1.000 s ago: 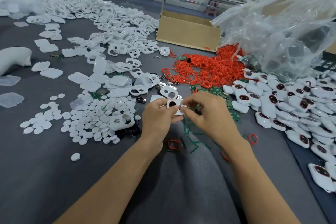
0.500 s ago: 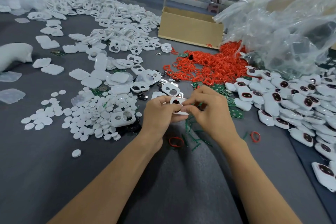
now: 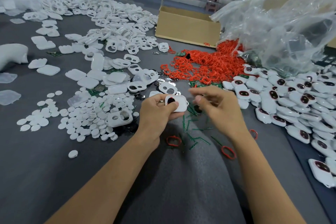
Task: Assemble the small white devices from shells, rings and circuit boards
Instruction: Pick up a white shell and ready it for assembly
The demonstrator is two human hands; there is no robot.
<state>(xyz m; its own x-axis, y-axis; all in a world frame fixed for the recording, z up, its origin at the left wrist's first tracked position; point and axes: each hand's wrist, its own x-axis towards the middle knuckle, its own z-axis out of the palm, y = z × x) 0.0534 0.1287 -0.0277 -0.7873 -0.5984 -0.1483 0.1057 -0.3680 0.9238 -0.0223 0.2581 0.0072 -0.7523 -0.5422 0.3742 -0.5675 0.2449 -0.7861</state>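
Note:
My left hand point(image 3: 156, 112) grips a small white device shell point(image 3: 179, 104) with a dark opening, thumb pressed on its front. My right hand point(image 3: 218, 107) hovers just right of it, apart from the shell, fingers loosely curled and blurred, holding nothing I can see. A heap of red rings point(image 3: 205, 63) lies behind the hands. Green circuit boards point(image 3: 198, 83) peek out at the heap's front edge. Empty white shells point(image 3: 112, 23) spread across the back left. Finished white devices point(image 3: 291, 94) pile up on the right.
Small white round discs point(image 3: 87, 112) cover the grey table left of my hands. Green snapped strips point(image 3: 192, 129) and loose red rings point(image 3: 173, 141) lie below them. A cardboard box point(image 3: 187, 25) stands at the back; crumpled clear plastic bags point(image 3: 283, 22) fill the right rear.
My right hand has let go of the shell and drawn away to the right. The left hand now holds the shell alone, turned face up.

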